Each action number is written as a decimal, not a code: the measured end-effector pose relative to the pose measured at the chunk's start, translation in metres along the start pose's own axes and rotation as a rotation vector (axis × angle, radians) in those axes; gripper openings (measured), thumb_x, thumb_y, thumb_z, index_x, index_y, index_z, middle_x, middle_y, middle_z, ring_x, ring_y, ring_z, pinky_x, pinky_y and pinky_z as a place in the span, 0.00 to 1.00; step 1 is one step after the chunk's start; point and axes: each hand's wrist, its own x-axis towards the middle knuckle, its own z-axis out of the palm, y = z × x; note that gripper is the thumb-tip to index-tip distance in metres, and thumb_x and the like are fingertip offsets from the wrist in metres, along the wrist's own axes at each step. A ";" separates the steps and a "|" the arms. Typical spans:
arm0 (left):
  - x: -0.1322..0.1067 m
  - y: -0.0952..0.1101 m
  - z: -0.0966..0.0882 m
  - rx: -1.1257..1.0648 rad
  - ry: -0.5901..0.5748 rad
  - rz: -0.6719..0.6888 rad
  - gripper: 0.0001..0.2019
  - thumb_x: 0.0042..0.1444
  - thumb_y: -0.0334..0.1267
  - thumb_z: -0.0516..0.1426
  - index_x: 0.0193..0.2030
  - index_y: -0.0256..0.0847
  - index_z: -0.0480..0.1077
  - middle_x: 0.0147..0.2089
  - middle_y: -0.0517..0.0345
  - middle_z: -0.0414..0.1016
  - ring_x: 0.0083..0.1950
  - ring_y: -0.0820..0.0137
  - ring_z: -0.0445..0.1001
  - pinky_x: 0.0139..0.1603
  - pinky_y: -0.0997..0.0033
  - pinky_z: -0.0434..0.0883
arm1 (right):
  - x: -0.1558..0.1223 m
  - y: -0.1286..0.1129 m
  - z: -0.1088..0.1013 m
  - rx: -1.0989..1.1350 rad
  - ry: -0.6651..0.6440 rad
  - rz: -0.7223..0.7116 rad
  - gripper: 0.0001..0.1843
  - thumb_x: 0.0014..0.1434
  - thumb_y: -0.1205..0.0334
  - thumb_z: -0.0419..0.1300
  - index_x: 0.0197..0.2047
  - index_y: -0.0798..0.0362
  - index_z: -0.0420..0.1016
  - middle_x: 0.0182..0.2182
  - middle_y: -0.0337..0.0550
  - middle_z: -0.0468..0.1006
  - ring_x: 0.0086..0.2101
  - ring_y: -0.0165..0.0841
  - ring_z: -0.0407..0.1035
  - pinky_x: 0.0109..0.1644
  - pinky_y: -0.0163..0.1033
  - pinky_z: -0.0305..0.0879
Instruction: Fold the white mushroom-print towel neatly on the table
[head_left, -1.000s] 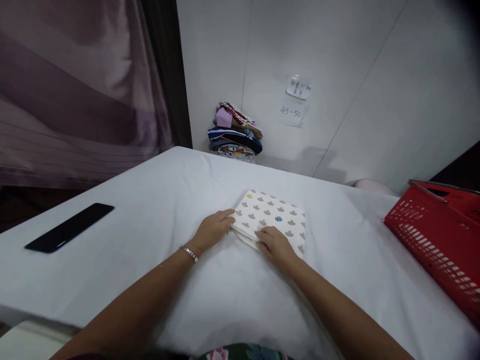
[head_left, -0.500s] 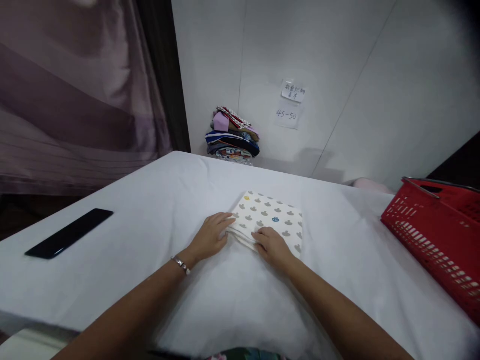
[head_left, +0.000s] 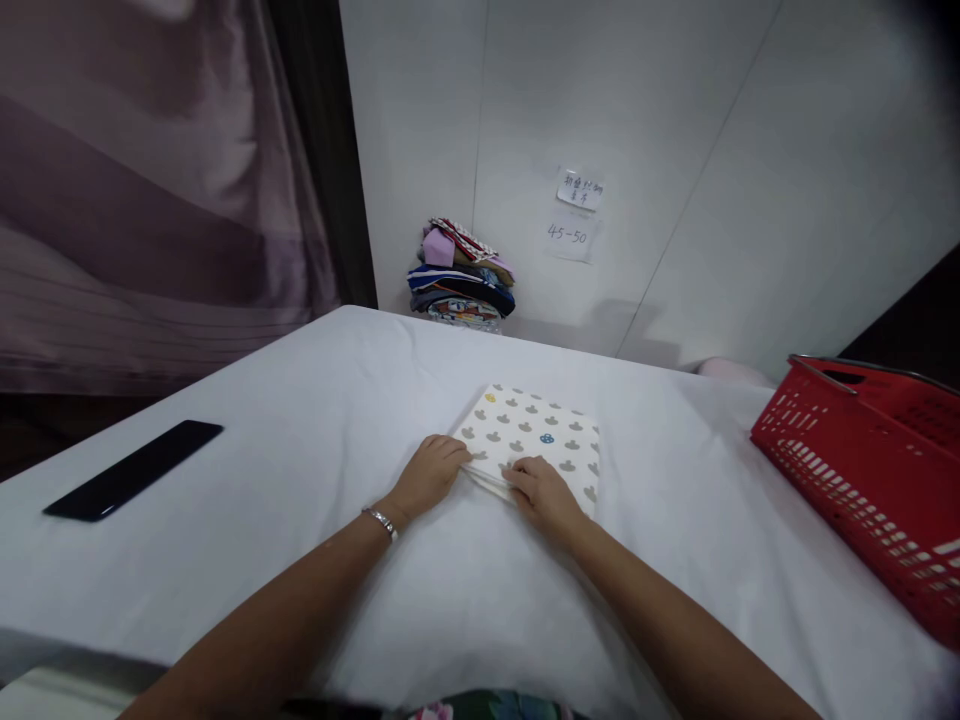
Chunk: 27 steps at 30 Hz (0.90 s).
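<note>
A folded cloth (head_left: 534, 425), white with grey mushroom-like prints plus one yellow and one blue, lies on the white-covered table. My left hand (head_left: 430, 474) is at its near left corner, fingers bent around the edge. On the near edge, my right hand (head_left: 546, 494) pinches the layers between thumb and fingers. Both thumbs are partly hidden. Several layers show along the near edge between the hands. A bracelet (head_left: 382, 522) circles my left wrist.
A black flat slab (head_left: 139, 470) lies on the table (head_left: 315, 400) at the left. To the right stands a red plastic basket (head_left: 862, 470) with a metal handle. Folded fabrics (head_left: 461, 275) are stacked by the wall, near paper signs (head_left: 570, 235). A curtain (head_left: 150, 200) hangs left.
My left hand has shifted slightly down along the cloth's left corner, its fingers drawn in more. The near edge lies flatter. My right hand keeps its grip, and the view has turned slightly.
</note>
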 end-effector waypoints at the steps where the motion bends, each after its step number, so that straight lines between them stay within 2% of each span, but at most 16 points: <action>1: 0.000 0.001 -0.001 -0.016 0.000 -0.017 0.14 0.52 0.24 0.48 0.41 0.42 0.69 0.43 0.56 0.72 0.46 0.68 0.66 0.51 0.62 0.61 | 0.000 0.000 0.001 -0.007 -0.001 0.003 0.14 0.58 0.69 0.50 0.45 0.51 0.71 0.40 0.44 0.71 0.39 0.36 0.63 0.45 0.40 0.60; 5: 0.002 0.011 -0.008 -0.068 0.000 -0.051 0.19 0.49 0.27 0.51 0.48 0.43 0.67 0.48 0.55 0.70 0.51 0.66 0.65 0.53 0.60 0.60 | 0.000 0.000 0.001 -0.011 0.003 0.011 0.15 0.57 0.70 0.50 0.45 0.51 0.72 0.40 0.44 0.71 0.39 0.36 0.64 0.45 0.41 0.60; 8: 0.004 0.020 -0.012 -0.065 -0.007 0.013 0.23 0.51 0.29 0.51 0.55 0.44 0.63 0.54 0.54 0.67 0.56 0.64 0.62 0.57 0.58 0.57 | 0.000 -0.002 -0.002 0.008 -0.008 0.000 0.16 0.54 0.71 0.53 0.46 0.51 0.71 0.41 0.45 0.72 0.41 0.37 0.64 0.46 0.41 0.61; 13: 0.006 0.018 -0.004 -0.084 -0.027 0.103 0.17 0.58 0.29 0.46 0.53 0.44 0.65 0.54 0.54 0.69 0.55 0.67 0.64 0.57 0.57 0.58 | -0.012 -0.001 -0.019 0.026 -0.005 -0.017 0.19 0.54 0.70 0.53 0.50 0.52 0.68 0.45 0.47 0.71 0.44 0.38 0.64 0.49 0.43 0.61; 18: 0.003 0.008 0.006 -0.162 0.015 0.078 0.15 0.59 0.31 0.46 0.51 0.45 0.66 0.51 0.56 0.71 0.53 0.68 0.66 0.55 0.59 0.61 | -0.046 0.011 -0.033 -0.009 0.037 0.031 0.18 0.57 0.69 0.50 0.51 0.50 0.66 0.46 0.48 0.72 0.46 0.38 0.65 0.49 0.46 0.62; 23: 0.010 0.026 0.002 -0.141 0.021 0.098 0.17 0.58 0.34 0.48 0.54 0.43 0.64 0.55 0.54 0.69 0.57 0.65 0.63 0.58 0.55 0.58 | -0.068 0.018 -0.022 -0.057 0.142 -0.011 0.22 0.60 0.69 0.49 0.57 0.50 0.60 0.52 0.50 0.68 0.51 0.40 0.62 0.52 0.50 0.61; 27: 0.013 0.039 0.006 -0.142 -0.019 0.163 0.17 0.61 0.32 0.45 0.54 0.45 0.65 0.55 0.55 0.69 0.57 0.67 0.63 0.58 0.55 0.57 | -0.073 0.018 -0.013 -0.073 0.151 0.002 0.23 0.61 0.69 0.48 0.60 0.50 0.57 0.54 0.50 0.67 0.54 0.40 0.59 0.55 0.53 0.59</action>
